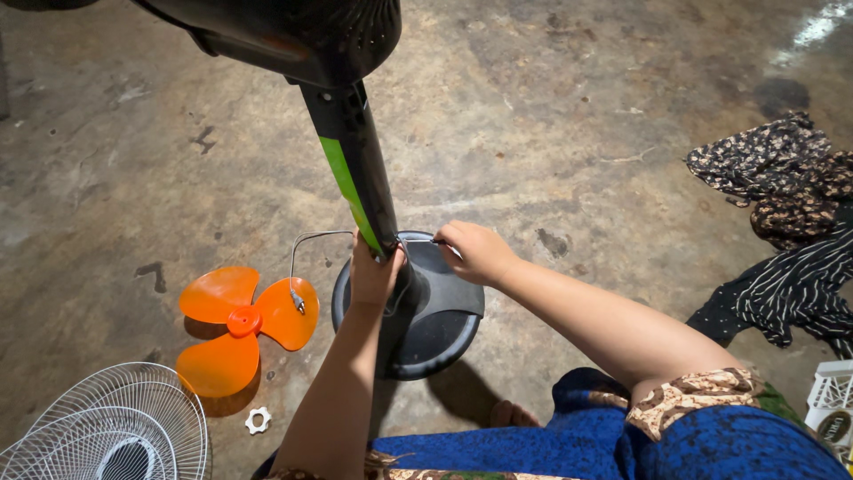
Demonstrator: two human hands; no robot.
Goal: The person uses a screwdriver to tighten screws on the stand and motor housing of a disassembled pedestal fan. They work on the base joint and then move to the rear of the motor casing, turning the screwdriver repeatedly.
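Observation:
A black standing fan stands on a concrete floor, its pole (355,169) marked with a green stripe and rising from a round black base (440,333). My left hand (371,271) wraps around the lower pole just above the base. My right hand (475,251) pinches a thin tool or wire (435,241) at the base's far edge. A grey wire (306,238) curves from the pole to a small plug (297,302) lying over an orange three-bladed fan propeller (242,324) on the floor to the left.
White wire fan guards (115,427) lie at the lower left, with a small white plastic nut (258,420) beside them. Patterned and striped clothes (791,222) are piled at the right. A white crate corner (831,396) shows at the lower right.

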